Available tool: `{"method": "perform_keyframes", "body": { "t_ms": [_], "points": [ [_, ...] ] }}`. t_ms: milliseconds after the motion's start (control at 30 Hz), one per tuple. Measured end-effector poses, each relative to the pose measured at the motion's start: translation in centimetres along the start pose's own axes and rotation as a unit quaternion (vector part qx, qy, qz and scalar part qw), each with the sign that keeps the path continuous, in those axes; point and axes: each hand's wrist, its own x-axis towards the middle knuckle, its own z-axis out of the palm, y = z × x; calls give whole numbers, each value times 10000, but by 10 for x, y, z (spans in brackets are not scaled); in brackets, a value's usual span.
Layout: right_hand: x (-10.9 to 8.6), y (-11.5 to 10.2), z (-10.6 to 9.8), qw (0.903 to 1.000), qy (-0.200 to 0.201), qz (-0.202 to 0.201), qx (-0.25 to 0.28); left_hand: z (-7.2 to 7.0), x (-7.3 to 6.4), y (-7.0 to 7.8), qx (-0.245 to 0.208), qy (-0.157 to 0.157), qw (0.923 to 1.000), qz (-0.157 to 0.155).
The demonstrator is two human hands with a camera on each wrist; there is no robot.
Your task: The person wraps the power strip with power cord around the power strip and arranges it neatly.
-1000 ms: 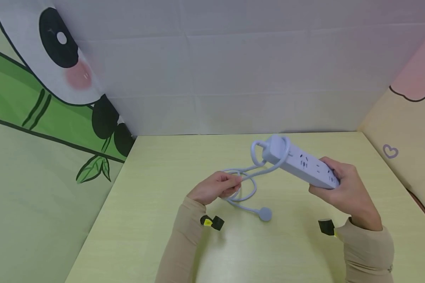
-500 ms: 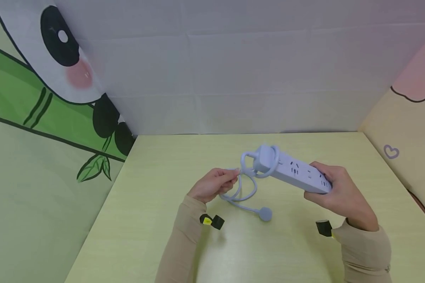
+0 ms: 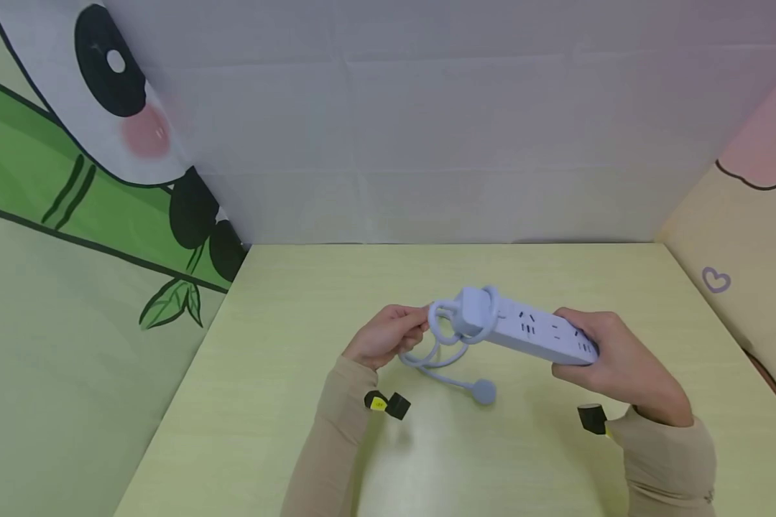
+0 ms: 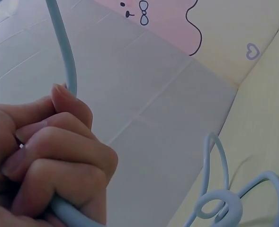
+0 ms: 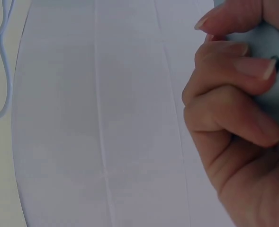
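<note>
Power strip [image 3: 535, 333], right end inside curled right grip [image 3: 624, 365], cord [image 4: 65, 47] pinched in left grip [image 3: 389, 336]

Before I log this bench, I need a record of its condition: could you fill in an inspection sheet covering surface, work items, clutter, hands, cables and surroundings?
Surface: pale yellowish tabletop.
Work items: one white power strip, socket openings facing the head camera; its round plug lies on the tabletop.
Clutter: nothing seen.
Left hand: fingers curled round the cord.
Right hand: grips the power strip by its right end.
Cables: the cord loops around the power strip's left end; more loose loops lie near the left hand.
Surroundings: pale back panel, cartoon-printed left panel, right panel with a heart outline.
</note>
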Motion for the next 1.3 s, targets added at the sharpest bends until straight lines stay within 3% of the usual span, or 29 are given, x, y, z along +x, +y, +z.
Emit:
{"method": "perform_keyframes", "body": {
  "t_ms": [267,533,733,967,1300],
  "points": [
    [2,-2,2,9988,-447,-51,-169,-1,0,-1,80,274,9996,-55],
    [4,-5,5,9953,-924,72,-273,-4,0,-3,84,406,9990,-149],
    [5,-7,9,9894,-1416,-69,-326,-3,-1,-2,196,400,9987,-245],
    [5,-8,12,9853,-1592,-73,-609,-2,-4,3,705,584,9955,-255],
    [3,-8,12,9804,-1923,140,-408,-1,-8,4,948,536,9938,-223]
  ]
}}
